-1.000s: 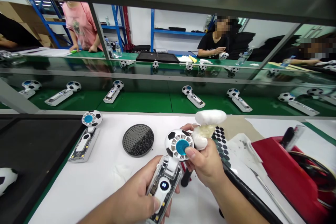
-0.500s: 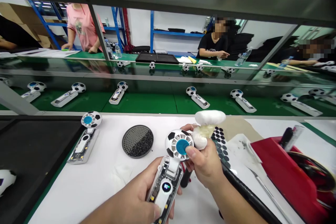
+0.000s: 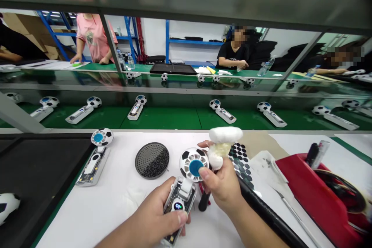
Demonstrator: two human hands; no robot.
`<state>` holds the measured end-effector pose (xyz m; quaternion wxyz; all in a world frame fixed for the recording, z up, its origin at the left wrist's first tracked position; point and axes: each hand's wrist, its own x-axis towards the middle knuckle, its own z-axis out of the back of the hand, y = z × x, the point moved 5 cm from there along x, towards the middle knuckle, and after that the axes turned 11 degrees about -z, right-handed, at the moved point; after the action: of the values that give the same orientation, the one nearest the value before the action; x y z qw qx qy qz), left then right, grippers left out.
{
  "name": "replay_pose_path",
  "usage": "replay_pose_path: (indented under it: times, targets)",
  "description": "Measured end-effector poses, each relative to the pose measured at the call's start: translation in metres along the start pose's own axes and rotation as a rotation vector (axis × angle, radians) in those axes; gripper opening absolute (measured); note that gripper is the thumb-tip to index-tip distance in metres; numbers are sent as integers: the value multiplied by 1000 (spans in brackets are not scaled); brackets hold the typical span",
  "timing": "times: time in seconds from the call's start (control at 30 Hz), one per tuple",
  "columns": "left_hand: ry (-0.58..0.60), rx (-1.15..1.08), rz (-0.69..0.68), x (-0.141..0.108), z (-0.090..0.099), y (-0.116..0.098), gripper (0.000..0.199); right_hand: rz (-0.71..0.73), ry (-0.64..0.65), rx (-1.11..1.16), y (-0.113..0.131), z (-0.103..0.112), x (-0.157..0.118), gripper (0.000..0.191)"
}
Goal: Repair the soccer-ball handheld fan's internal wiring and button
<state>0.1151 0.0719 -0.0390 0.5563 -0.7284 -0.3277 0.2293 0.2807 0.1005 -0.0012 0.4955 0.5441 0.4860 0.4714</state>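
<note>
My left hand (image 3: 154, 217) grips the clear-bodied handheld fan's handle (image 3: 177, 211), whose round display reads 100. Its football-patterned fan head (image 3: 193, 164) sits above the handle, with a blue centre disc (image 3: 195, 167) facing up. My right hand (image 3: 222, 186) is shut on a white cloth bundle (image 3: 222, 139), with its thumb resting at the blue disc's edge. Part of the handle is hidden by my left fingers.
A second fan (image 3: 93, 166) lies left of a round mesh tray (image 3: 151, 160) holding black granules. To the right are a black-dotted sheet (image 3: 240, 162), a black rod (image 3: 267, 211) and a red container (image 3: 316, 193). Beyond the glass, more fans ride a green belt (image 3: 162, 118).
The fan and both hands have shifted slightly left, and the display has risen to 100. The fans on the green belt have moved to the right.
</note>
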Motion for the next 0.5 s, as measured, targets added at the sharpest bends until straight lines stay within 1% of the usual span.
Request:
replay_pose_path:
  times: [0.07, 0.13, 0.2, 0.27, 0.33, 0.4, 0.47, 0.5]
  targets:
    - [-33, 62, 56, -1, 5, 4, 54, 19, -42, -9, -2, 0, -1, 55]
    - [-38, 85, 86, 0, 8, 6, 61, 16, -65, -19, -4, -2, -2, 53]
    - [-26, 141, 80, 3, 11, 6, 66, 12, -68, -28, -3, -4, -2, 52]
    - [-49, 255, 30, 8, 12, 2, 71, 19, -70, -29, -1, -6, -2, 52]
    - [-146, 426, -59, 11, 12, -6, 74, 24, -81, -25, 1, -7, -1, 52]
    - [-295, 606, -136, 12, 15, -20, 75, 27, -105, -17, 1, -6, -1, 51]
    - [-437, 746, -166, 10, 23, -38, 70, 16, -137, -11, -1, -2, 2, 48]
    - [-502, 800, -168, 9, 31, -49, 66, 1, -155, -11, -3, 0, 4, 46]
